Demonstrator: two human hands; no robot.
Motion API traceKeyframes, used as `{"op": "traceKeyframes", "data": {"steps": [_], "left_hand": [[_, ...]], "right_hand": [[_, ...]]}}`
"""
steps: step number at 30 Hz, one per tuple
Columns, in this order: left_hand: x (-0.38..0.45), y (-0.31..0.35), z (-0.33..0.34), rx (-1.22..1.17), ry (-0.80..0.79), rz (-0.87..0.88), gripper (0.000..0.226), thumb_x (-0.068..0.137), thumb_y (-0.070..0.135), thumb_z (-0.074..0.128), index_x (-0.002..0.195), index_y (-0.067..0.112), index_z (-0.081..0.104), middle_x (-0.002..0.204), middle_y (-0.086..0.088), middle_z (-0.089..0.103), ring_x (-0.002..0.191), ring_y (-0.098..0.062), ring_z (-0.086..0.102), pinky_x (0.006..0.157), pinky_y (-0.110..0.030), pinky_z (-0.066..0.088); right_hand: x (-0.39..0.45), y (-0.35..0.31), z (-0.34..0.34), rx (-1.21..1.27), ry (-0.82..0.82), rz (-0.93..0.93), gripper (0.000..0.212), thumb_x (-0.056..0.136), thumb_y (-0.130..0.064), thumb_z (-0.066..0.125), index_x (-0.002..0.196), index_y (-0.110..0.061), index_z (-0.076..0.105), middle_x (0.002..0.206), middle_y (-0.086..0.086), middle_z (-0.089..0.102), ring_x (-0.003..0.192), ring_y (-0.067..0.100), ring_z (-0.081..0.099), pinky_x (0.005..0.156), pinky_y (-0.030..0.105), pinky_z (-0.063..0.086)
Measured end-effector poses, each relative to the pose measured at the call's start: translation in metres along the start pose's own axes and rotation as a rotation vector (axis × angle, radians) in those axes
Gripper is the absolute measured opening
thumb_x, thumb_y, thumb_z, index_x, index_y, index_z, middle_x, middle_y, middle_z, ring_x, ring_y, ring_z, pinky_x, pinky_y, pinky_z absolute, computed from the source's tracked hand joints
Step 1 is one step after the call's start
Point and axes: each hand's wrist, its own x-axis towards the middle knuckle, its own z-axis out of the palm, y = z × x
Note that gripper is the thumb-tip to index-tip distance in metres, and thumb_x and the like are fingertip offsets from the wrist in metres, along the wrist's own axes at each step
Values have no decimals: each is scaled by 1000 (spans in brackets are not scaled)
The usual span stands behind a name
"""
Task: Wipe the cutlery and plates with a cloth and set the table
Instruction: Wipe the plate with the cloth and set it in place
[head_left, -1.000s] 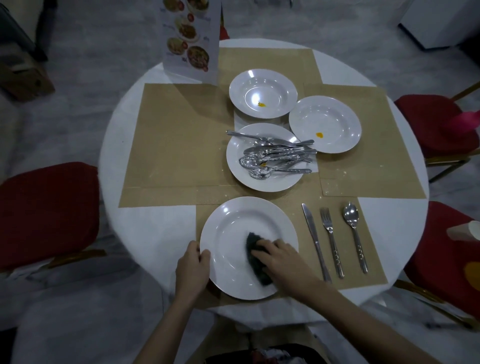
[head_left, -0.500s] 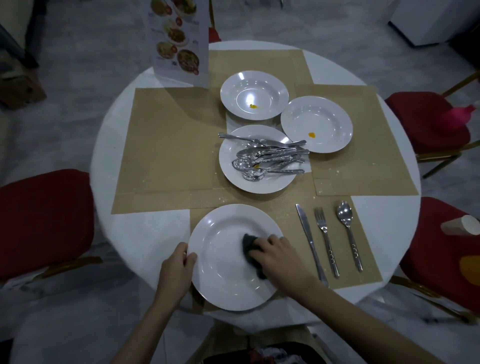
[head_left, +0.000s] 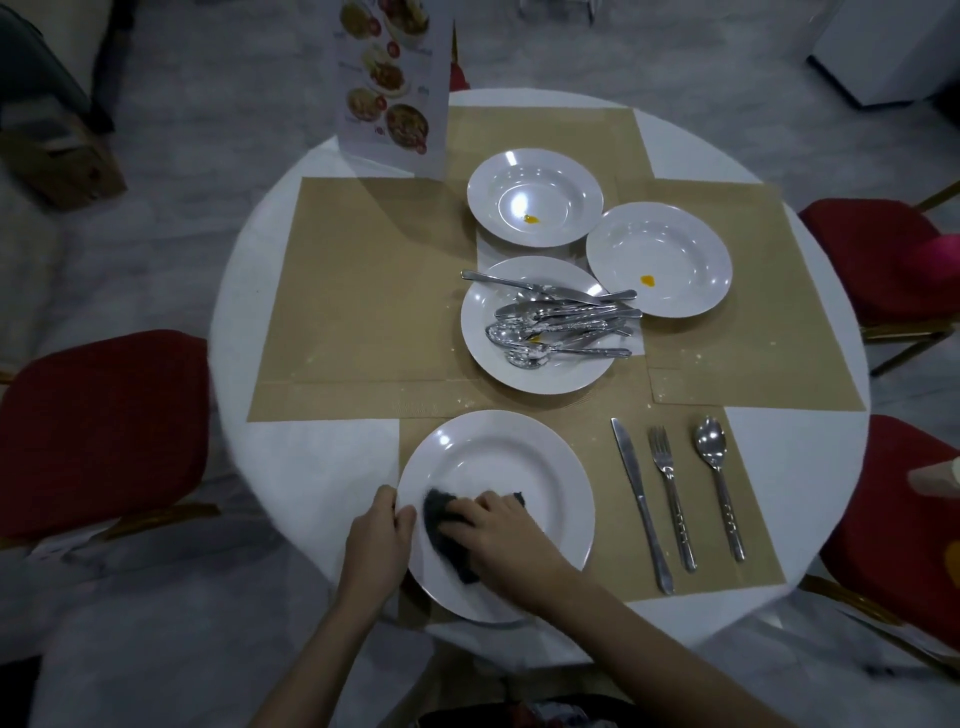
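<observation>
A white plate lies at the table's near edge. My left hand grips its left rim. My right hand presses a dark cloth onto the plate's lower left part. To the right of the plate lie a knife, a fork and a spoon side by side. Behind it, another plate holds a pile of several pieces of cutlery. Two more plates at the back each carry an orange spot.
The round white table carries brown paper mats. A standing menu card is at the back left. Red chairs stand at the left and at the right.
My right hand has slid the cloth leftward across the plate, toward my left hand. The left hand keeps its hold on the rim.
</observation>
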Motion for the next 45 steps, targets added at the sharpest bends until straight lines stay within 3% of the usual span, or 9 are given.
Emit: {"op": "traceKeyframes", "data": {"steps": [4,9,12,16,21,26,33,38,45], "left_hand": [[-1,-3,3,-36,-15,-18,16,98,20,49,89,7,49,77,-8,59,71,-21,58,64,-35,50],[-9,3,15,-80,-20,-36,9,99,20,48,95,12,50,84,-2,61,76,-14,58,65,-26,46],[-9,6,18,-77,-6,-44,10,99,21,47,97,12,51,86,-2,61,78,-16,59,67,-28,47],[-9,6,17,-58,12,-49,11,99,21,48,91,13,49,81,-3,58,72,-14,56,57,-20,41],[-13,0,13,-100,3,-57,14,98,21,50,89,10,50,79,-5,59,71,-13,56,57,-19,41],[-28,13,29,-179,-44,-81,12,98,19,49,87,15,54,78,-1,61,72,-18,60,62,-26,47],[-32,22,32,-228,-45,-108,13,98,19,48,91,11,55,78,-6,61,74,-18,59,67,-31,48],[-30,11,27,-432,-86,-190,15,99,23,49,108,22,60,94,-1,70,89,-20,66,84,-42,56],[-38,5,25,-717,-140,-296,14,99,16,50,105,14,62,94,-17,70,73,-37,69,62,-43,60]], "right_hand": [[-51,45,-19,-189,-14,-92,45,67,-27,80,111,-25,69,116,-2,65,90,20,62,77,35,53],[-54,62,-27,-224,133,317,57,50,-17,90,104,-16,72,106,9,68,83,29,66,69,40,56],[-19,23,6,-138,154,381,56,54,-17,88,107,-15,71,108,11,68,80,28,67,66,39,57],[1,-21,26,9,192,239,51,69,-20,82,118,-19,67,122,6,65,94,26,66,79,38,57],[-50,39,-10,-164,-45,-173,50,79,-20,74,126,-23,59,133,1,56,104,22,59,87,37,52],[-77,93,-33,-291,68,104,58,60,-17,87,115,-14,67,121,9,63,92,26,62,75,38,56],[12,19,12,-23,233,461,52,68,-10,76,118,-13,64,123,11,62,89,27,64,71,38,54],[0,3,14,77,118,172,39,91,-24,58,130,-20,59,137,4,57,109,27,59,96,41,51],[-71,34,-12,59,-25,-69,38,92,-32,48,128,-29,59,134,-6,56,107,16,57,93,31,48]]}}
